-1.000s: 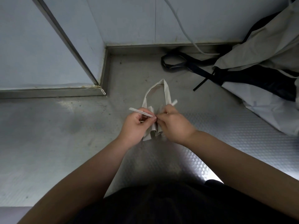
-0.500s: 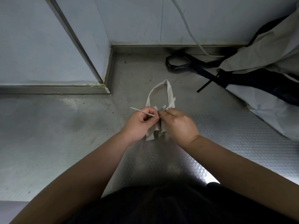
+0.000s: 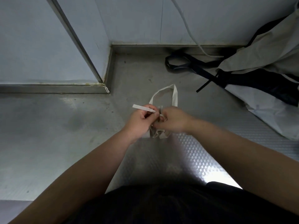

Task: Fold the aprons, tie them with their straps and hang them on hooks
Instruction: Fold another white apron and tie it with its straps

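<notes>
Steel table [image 3: 48, 143] by white wall panels. The folded apron [image 3: 159, 135] sat betw. both hands, its neck loop [image 3: 174, 96] just beyond the fingers. Left hand [image 3: 139, 120] fingers pinched the strap end [image 3: 140, 107], which stuck out to their left. Right hand [image 3: 174, 120] fingers were curled round the folded apron. More aprons [image 3: 267, 62] lay well to the right.

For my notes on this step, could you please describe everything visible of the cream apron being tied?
The cream apron looks like thin cloth, folded into a small narrow bundle over the steel surface. Its loop points away from the person. The left hand pinches a flat strap end; the right hand grips the bundle's middle.
</notes>
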A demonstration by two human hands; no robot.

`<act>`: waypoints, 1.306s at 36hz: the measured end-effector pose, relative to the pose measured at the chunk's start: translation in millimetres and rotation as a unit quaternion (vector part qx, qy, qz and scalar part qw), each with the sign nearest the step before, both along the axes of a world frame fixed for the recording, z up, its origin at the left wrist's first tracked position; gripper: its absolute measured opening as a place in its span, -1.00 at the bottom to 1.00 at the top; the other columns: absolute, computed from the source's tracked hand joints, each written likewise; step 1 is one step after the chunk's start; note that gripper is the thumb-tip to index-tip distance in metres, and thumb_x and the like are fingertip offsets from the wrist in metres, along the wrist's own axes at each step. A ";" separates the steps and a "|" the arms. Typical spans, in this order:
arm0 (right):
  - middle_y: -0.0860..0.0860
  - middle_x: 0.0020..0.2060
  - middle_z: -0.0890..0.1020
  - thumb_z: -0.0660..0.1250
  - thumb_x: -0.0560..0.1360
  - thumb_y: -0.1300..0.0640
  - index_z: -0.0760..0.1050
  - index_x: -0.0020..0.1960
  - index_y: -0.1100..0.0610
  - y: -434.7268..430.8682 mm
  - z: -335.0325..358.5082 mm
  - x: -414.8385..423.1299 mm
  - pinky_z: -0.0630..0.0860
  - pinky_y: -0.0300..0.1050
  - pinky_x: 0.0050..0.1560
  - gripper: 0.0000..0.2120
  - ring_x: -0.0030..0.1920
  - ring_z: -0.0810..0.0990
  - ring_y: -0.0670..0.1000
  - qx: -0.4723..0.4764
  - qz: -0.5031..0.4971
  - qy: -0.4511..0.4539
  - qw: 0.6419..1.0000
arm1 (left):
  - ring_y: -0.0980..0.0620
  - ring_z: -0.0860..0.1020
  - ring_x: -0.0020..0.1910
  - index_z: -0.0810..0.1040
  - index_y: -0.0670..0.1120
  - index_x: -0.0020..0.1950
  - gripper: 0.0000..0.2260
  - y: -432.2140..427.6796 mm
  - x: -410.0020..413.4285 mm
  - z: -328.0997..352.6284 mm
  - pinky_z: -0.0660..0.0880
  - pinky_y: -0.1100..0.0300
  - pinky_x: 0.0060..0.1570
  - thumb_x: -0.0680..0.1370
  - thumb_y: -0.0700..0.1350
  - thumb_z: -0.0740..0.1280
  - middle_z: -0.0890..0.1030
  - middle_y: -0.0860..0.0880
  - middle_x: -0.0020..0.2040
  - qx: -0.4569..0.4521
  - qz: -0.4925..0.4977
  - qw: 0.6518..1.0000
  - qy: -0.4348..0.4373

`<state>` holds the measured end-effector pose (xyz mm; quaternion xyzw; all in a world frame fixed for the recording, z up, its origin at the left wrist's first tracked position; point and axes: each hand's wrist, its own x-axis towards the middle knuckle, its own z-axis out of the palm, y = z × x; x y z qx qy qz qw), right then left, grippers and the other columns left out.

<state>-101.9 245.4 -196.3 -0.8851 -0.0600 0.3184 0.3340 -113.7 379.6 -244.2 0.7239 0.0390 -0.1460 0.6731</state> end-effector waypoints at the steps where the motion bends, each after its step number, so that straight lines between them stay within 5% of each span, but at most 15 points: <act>1: 0.11 -0.26 0.62 0.34 0.48 0.06 0.55 -0.16 0.23 2.3 -5.6 -2.3 0.47 -0.18 -0.23 -0.78 -0.20 0.59 0.05 -0.027 -0.007 -0.058 0.998 | 0.13 0.53 -0.26 0.50 -0.04 -0.19 -0.80 -0.1 0.6 0.2 0.45 0.30 -0.18 0.56 -0.30 0.27 0.58 -0.02 -0.28 0.004 0.011 1.000 -0.006; 4: 0.04 -0.29 0.56 0.26 0.56 0.09 0.51 -0.14 0.16 3.7 -16.2 -12.2 0.28 -0.25 -0.39 -0.83 -0.22 0.50 0.02 -0.002 -0.080 -0.137 0.987 | 0.25 0.49 -0.31 0.50 -0.03 -0.19 -0.81 2.1 -1.6 -0.4 0.41 0.38 -0.22 0.56 -0.29 0.27 0.53 0.02 -0.29 0.015 0.035 0.999 -0.018; 9: 0.06 -0.13 0.66 0.23 0.54 0.23 0.63 0.00 0.16 -0.7 -19.5 -19.7 0.29 -0.37 -0.27 -0.80 -0.13 0.56 0.00 0.038 -0.125 -0.179 0.975 | 0.31 0.47 -0.35 0.50 -0.03 -0.21 -0.80 -0.7 -14.5 -0.9 0.40 0.43 -0.27 0.55 -0.28 0.29 0.52 0.06 -0.31 0.020 0.061 0.998 -0.026; 14: -0.05 -0.41 0.45 0.16 0.53 0.27 0.41 -0.38 0.06 -8.8 -8.6 -11.2 0.26 -0.27 -0.41 -0.67 -0.37 0.42 -0.07 -0.005 -0.078 -0.115 0.990 | 0.31 0.44 -0.37 0.49 -0.02 -0.22 -0.80 -2.6 -16.7 2.3 0.38 0.42 -0.28 0.55 -0.28 0.30 0.51 0.06 -0.30 0.035 0.071 0.996 -0.038; 17: 0.07 -0.41 0.48 0.16 0.54 0.24 0.43 -0.37 0.17 -12.3 2.8 -6.7 0.32 -0.17 -0.41 -0.69 -0.36 0.43 0.01 -0.035 -0.038 -0.067 0.996 | 0.31 0.45 -0.38 0.50 0.00 -0.22 -0.79 -3.4 -18.6 3.4 0.40 0.39 -0.28 0.55 -0.26 0.30 0.52 0.09 -0.33 0.047 0.071 0.996 -0.037; 19: 0.15 -0.34 0.55 0.18 0.56 0.21 0.50 -0.28 0.22 -15.5 8.7 -5.6 0.51 -0.02 -0.24 -0.73 -0.30 0.52 0.05 -0.013 -0.051 -0.014 0.999 | 0.28 0.45 -0.38 0.50 0.01 -0.23 -0.79 -3.3 -19.3 3.6 0.40 0.37 -0.28 0.55 -0.26 0.31 0.53 0.10 -0.34 0.049 0.077 0.995 -0.035; 21: 0.14 -0.34 0.55 0.19 0.59 0.20 0.47 -0.22 0.23 -21.0 13.9 -7.7 0.59 0.01 -0.09 -0.77 -0.29 0.58 0.05 0.064 -0.098 0.077 0.990 | 0.23 0.45 -0.36 0.49 0.00 -0.23 -0.79 -3.9 -21.7 3.8 0.40 0.35 -0.28 0.55 -0.26 0.31 0.52 0.09 -0.34 0.045 0.077 0.995 -0.034; 24: 0.05 -0.47 0.47 0.18 0.60 0.18 0.46 -0.17 0.20 -32.5 15.8 -11.8 0.58 -0.05 -0.13 -0.79 -0.46 0.53 -0.06 0.147 -0.141 0.200 0.958 | 0.24 0.43 -0.36 0.49 0.00 -0.23 -0.79 -1.8 -24.7 2.7 0.39 0.35 -0.26 0.55 -0.27 0.30 0.51 0.10 -0.34 0.038 0.073 0.996 -0.033; 28: 0.08 -0.29 0.49 0.15 0.62 0.09 0.54 -0.04 0.25 -43.6 1.2 -9.9 0.58 0.03 -0.01 -0.72 -0.28 0.49 0.01 -0.054 -0.049 0.061 0.995 | 0.18 0.38 -0.40 0.48 0.06 -0.26 -0.76 12.5 -26.7 -6.8 0.33 0.22 -0.31 0.55 -0.22 0.30 0.46 0.20 -0.45 0.101 0.030 0.994 -0.025; 31: 0.13 -0.03 0.58 0.13 0.61 0.07 0.51 -0.03 0.22 -41.4 -12.0 -9.5 0.42 -0.12 -0.07 -0.73 -0.07 0.51 0.06 -0.141 -0.009 -0.044 0.989 | 0.08 0.37 -0.38 0.49 0.12 -0.32 -0.69 18.4 -28.1 -11.4 0.33 0.13 -0.30 0.55 -0.22 0.29 0.45 0.18 -0.46 0.118 0.038 0.992 -0.016; 36: 0.08 -0.06 0.52 0.13 0.60 0.05 0.56 0.02 0.07 -32.2 -22.0 -12.2 0.44 -0.08 -0.09 -0.76 -0.02 0.51 0.12 -0.223 -0.037 -0.154 0.962 | 0.09 0.46 -0.22 0.46 0.02 -0.23 -0.77 11.2 -25.7 0.7 0.38 0.23 -0.28 0.57 -0.25 0.27 0.52 0.04 -0.25 0.059 0.062 0.996 -0.014; 41: 0.08 -0.29 0.55 0.16 0.57 0.14 0.52 -0.19 0.19 -24.0 -22.3 -12.8 0.35 -0.17 -0.37 -0.75 -0.22 0.54 0.12 -0.101 -0.168 -0.159 0.968 | 0.23 0.50 -0.27 0.44 -0.05 -0.18 -0.81 -1.7 -27.5 9.4 0.38 0.38 -0.39 0.59 -0.28 0.22 0.62 0.07 -0.11 -0.017 0.052 0.998 0.014; 44: 0.13 -0.12 0.65 0.23 0.56 0.21 0.60 0.04 0.25 -18.2 -17.6 -16.5 0.56 -0.02 -0.04 -0.81 -0.09 0.63 0.14 0.083 -0.252 -0.140 0.954 | 0.29 0.48 -0.37 0.43 -0.07 -0.15 -0.82 -4.9 -29.4 8.9 0.36 0.40 -0.41 0.60 -0.28 0.19 0.62 0.05 -0.19 -0.023 0.053 0.998 0.027; 47: 0.09 0.05 0.64 0.27 0.55 0.24 0.51 0.24 0.23 -10.3 -12.4 -24.2 0.51 -0.12 0.17 -0.73 0.03 0.61 0.02 0.157 -0.212 -0.150 0.953 | 0.33 0.47 -0.44 0.46 -0.05 -0.14 -0.85 -5.6 -25.3 12.8 0.38 0.40 -0.43 0.59 -0.24 0.23 0.59 0.07 -0.27 0.008 0.060 0.997 0.037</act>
